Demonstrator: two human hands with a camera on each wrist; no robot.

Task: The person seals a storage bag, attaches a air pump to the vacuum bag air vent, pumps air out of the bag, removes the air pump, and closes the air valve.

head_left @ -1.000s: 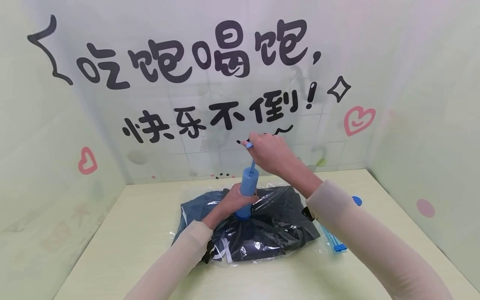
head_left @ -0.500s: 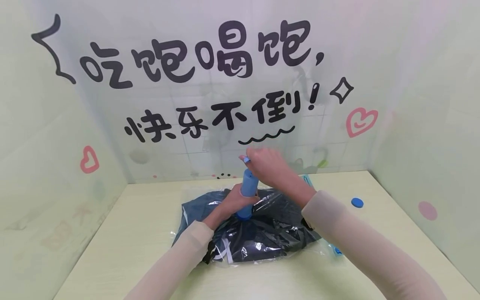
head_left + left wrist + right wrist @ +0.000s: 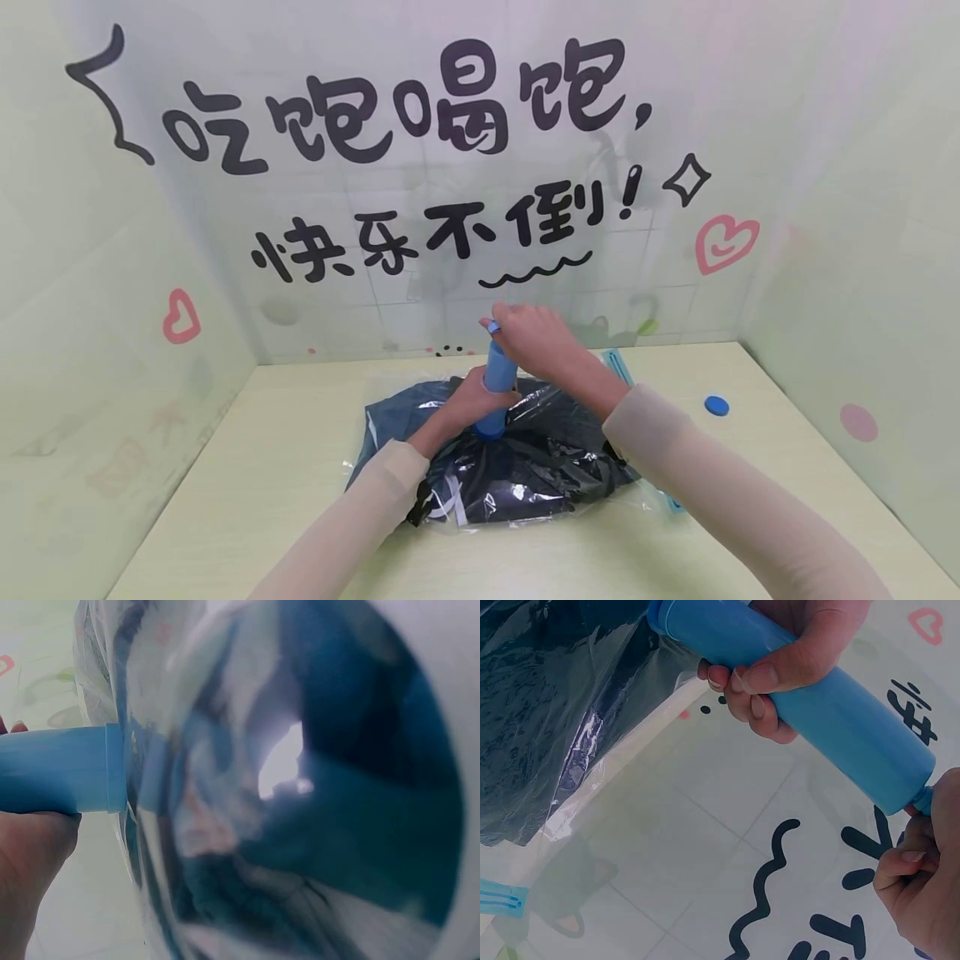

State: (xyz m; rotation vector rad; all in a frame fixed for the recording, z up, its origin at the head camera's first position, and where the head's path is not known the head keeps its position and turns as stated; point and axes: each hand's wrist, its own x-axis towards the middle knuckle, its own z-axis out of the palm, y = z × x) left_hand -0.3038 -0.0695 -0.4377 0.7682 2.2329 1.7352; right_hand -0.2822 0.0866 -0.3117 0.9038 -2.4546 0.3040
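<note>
A blue hand pump (image 3: 501, 367) stands nearly upright on a clear plastic bag (image 3: 517, 492) holding dark folded cloth. My left hand (image 3: 474, 398) wraps round the pump's cylinder (image 3: 855, 735); in the right wrist view the left fingers and thumb (image 3: 795, 667) close about it. At the top, my right hand (image 3: 536, 333) grips the pump handle (image 3: 493, 327), which sits close above the cylinder. The left wrist view shows the pump's base (image 3: 115, 769) against the bag's shiny surface (image 3: 360, 787), with part of the left hand (image 3: 34, 862) below the cylinder.
A round blue cap (image 3: 716, 406) lies on the table (image 3: 225, 483) to the right. Light blue strips show behind the bag (image 3: 618, 365) and beside the right sleeve. Pale walls with black lettering and pink hearts surround the table.
My right hand and the handle have moved down toward the cylinder, hiding the rod that showed earlier. The right forearm has dropped and the blue cap is now fully in sight. The left hand holds its place.
</note>
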